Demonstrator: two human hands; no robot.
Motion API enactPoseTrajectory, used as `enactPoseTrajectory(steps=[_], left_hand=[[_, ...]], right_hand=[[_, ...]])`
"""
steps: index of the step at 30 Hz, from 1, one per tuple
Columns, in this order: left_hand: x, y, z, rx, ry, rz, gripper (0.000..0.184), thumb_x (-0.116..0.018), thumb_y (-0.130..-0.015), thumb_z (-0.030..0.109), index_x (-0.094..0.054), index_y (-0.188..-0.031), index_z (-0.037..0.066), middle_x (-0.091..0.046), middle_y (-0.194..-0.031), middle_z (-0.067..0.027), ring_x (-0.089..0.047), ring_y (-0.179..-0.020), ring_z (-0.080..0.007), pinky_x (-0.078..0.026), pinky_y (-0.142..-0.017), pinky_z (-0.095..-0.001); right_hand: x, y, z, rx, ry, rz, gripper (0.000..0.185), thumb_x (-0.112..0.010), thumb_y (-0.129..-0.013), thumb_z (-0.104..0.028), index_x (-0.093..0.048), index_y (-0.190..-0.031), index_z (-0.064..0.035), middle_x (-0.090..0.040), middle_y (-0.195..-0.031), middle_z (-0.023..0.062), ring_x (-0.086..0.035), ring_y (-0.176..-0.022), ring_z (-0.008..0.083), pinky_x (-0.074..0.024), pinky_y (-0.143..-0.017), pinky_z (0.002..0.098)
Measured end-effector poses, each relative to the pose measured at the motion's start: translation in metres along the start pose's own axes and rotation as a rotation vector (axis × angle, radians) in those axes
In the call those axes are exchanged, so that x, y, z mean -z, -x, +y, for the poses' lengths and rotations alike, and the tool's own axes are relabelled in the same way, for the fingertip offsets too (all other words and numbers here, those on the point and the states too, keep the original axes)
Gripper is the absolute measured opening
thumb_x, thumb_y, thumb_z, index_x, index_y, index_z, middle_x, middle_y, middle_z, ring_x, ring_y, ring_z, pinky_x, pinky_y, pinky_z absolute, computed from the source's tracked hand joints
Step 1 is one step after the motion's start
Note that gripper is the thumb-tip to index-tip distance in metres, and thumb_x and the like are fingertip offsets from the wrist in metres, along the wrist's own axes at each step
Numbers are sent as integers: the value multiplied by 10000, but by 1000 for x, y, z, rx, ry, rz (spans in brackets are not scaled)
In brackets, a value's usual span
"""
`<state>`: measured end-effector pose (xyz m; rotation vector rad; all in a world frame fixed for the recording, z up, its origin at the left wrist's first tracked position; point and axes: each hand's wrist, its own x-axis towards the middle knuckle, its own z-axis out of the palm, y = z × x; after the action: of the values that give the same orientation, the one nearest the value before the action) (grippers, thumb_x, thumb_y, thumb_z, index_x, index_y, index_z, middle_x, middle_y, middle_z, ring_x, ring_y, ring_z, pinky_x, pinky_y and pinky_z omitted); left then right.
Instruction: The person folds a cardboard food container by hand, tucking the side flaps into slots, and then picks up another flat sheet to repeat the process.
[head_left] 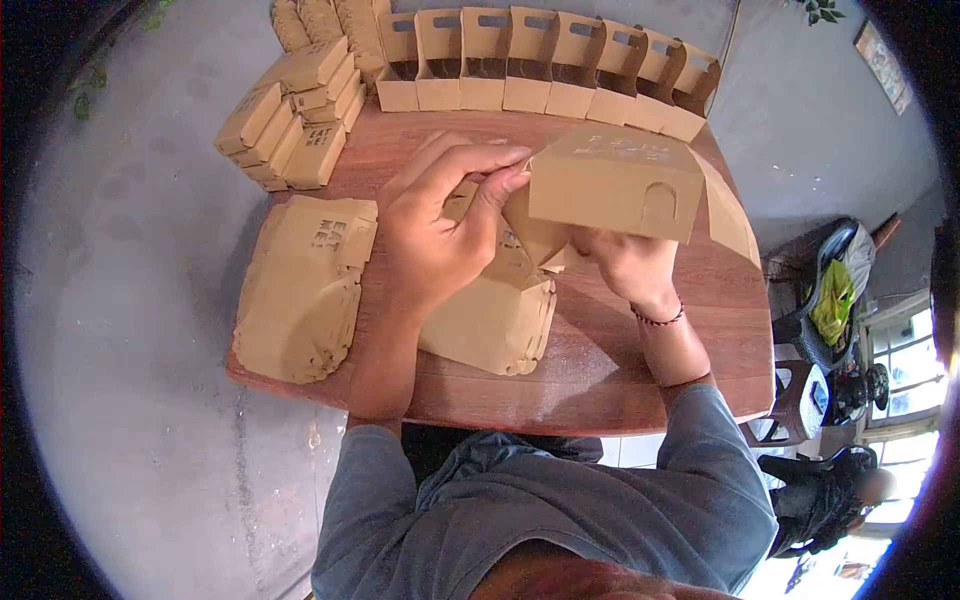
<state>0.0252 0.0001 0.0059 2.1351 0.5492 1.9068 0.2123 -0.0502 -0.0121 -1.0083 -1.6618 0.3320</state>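
Note:
A partly folded brown cardboard box [615, 200] is held up above the table, with cut-out lettering on its top and an arched cut in its side. My left hand [450, 215] pinches a small flap at the box's left edge between thumb and forefinger. From below, my right hand [635, 265] supports the box; its fingers are partly hidden by the cardboard. Beneath my left hand lies a stack of flat cardboard blanks [490, 325]. Farther left is another flat stack [300, 290] with "EAT ME!" cut into it.
Folded boxes [315, 155] are piled at the table's back left. Several open-topped cardboard carriers [530, 95] with handle slots stand in a curved row along the back. The wooden table [660, 350] ends near my torso. On the right are a stool [795, 400] and a seated person [820, 500].

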Motion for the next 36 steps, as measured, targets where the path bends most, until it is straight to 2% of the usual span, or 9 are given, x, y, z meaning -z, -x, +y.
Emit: enactPoseTrajectory(steps=[2,7,11,14,17,24,27,30,36], left_hand=[[3,0,2,-3,9,-1,151,-710,-809,-56,-705,-948,5,-698,-894,-91,-682,-805,-175,-538,-702,-267],[7,2,-3,78,247,86,122,-639,-859,-99,-554,-867,-12,-630,-874,-98,-655,-844,-159,-556,-800,-298],[23,-5,-15,39,148,130,222,-638,-847,-116,-465,-800,15,-594,-816,-79,-634,-834,-146,-554,-817,-311],[33,-9,-24,49,6,157,266,-647,-833,-114,-437,-756,32,-568,-772,-64,-599,-773,-132,-557,-848,-356],[39,-11,-34,-58,-108,175,287,-663,-811,-113,-434,-724,37,-551,-726,-65,-593,-714,-154,-563,-836,-380],[42,-13,-32,-236,-184,77,254,-679,-771,-114,-481,-711,34,-633,-768,-91,-644,-715,-199,-566,-810,-380],[46,-10,-26,-113,-160,-109,166,-688,-770,-81,-611,-873,23,-690,-939,-116,-678,-868,-231,-542,-861,-369],[47,-14,-12,137,-55,-415,474,-775,-781,131,-592,-1207,30,-652,-1163,-120,-612,-1120,-280,-475,-961,-368],[19,-12,4,8,-43,-311,346,-773,-796,155,-643,-1086,19,-677,-1046,-121,-678,-950,-255,-535,-841,-351]], right_hand=[[-2,0,2,216,299,-50,452,-743,-773,-26,-562,-1187,1,-646,-1135,106,-630,-1067,215,-524,-894,363],[-10,-8,-12,-93,-358,47,367,-737,-795,-71,-605,-1130,1,-663,-1081,100,-660,-1004,213,-530,-863,336],[9,-12,-4,-19,-115,-4,332,-708,-832,-115,-613,-1123,13,-685,-1051,104,-672,-984,227,-534,-863,352],[19,-23,-9,48,-720,-88,509,-598,-936,-389,-598,-1117,87,-684,-1063,210,-675,-995,327,-533,-866,403],[24,-30,-2,56,-1140,-240,471,-502,-1000,-350,-600,-1051,107,-683,-981,247,-691,-907,350,-549,-798,425],[24,-32,-13,-201,-984,-69,208,-548,-978,-139,-618,-927,50,-696,-927,183,-703,-822,288,-568,-743,382],[18,-31,-17,-205,-1064,107,97,-598,-943,-62,-638,-915,21,-698,-911,129,-686,-745,213,-559,-717,327],[14,-29,-14,-150,-827,234,76,-666,-909,-58,-653,-868,6,-690,-856,61,-642,-703,126,-515,-658,258],[3,-21,-21,-147,-314,151,185,-750,-876,-147,-667,-825,11,-668,-784,8,-575,-722,42,-434,-610,190]])
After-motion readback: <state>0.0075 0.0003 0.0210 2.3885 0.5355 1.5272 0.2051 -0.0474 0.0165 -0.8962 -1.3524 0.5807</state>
